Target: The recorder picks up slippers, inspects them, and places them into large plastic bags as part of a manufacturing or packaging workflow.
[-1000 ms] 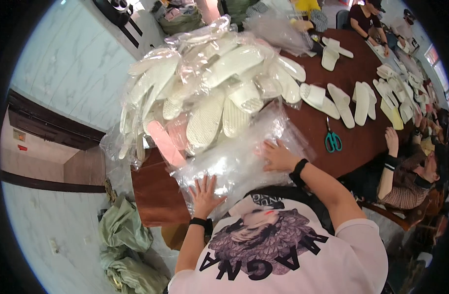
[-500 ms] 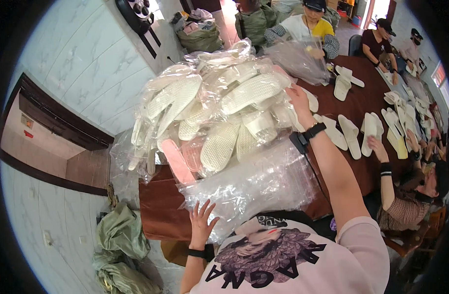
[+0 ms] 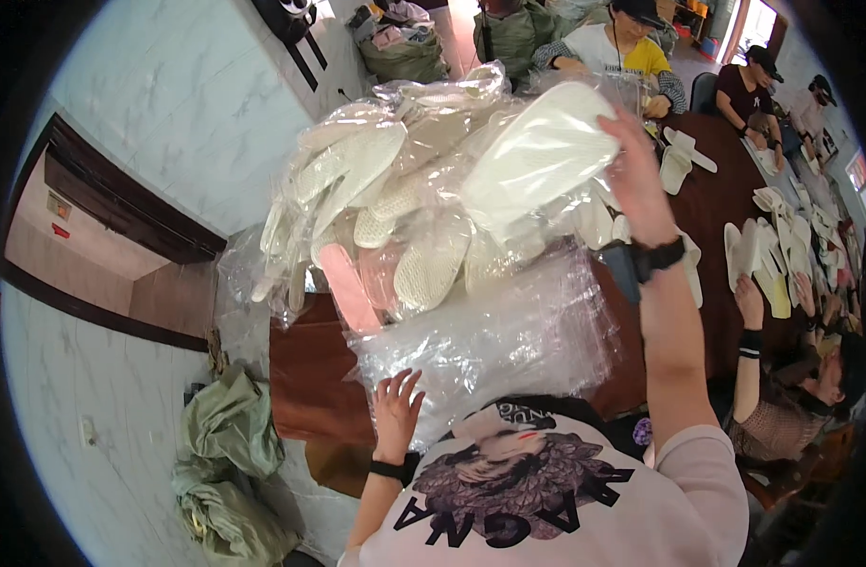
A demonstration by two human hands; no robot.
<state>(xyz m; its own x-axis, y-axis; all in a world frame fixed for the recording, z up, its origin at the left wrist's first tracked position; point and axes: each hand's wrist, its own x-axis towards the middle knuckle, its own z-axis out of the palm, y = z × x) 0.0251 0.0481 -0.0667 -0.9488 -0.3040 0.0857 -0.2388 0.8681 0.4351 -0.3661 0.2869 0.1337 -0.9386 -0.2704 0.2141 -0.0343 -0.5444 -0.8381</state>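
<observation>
A: Starting from the left, what is there?

B: A heap of bagged slippers (image 3: 357, 175), mostly white, covers the far left of the worktop (image 3: 310, 387). A pink slipper (image 3: 351, 288) sits on its near side, long axis running near to far, the far end leaning left.

A: And the left hand?

B: The left hand (image 3: 397, 406) is at the near left part of a flat layer of clear bags (image 3: 490, 340), fingers spread and slightly curled, gripping nothing I can see. Perhaps it is there to keep slippery plastic from sliding, but I can't tell whether it presses.

A: Why would the bags lie there?

B: For easy reach, I'd say: they are between the heap and the person's body, long side left to right.

A: Where is the bagged white slipper?

B: Farther right, in front of the heap's far right part (image 3: 546, 156). Its long axis slants from near left to far right, broad face up. Which end is the toe, I can't tell.

A: How is it held?

B: The right hand (image 3: 636, 170) pinches its right edge, presumably because that edge is handiest for that arm. The fingers are blurred.

A: And beyond?

B: Loose white slippers (image 3: 736, 250), with a co-worker's hand (image 3: 750, 300) by their near ends.
</observation>
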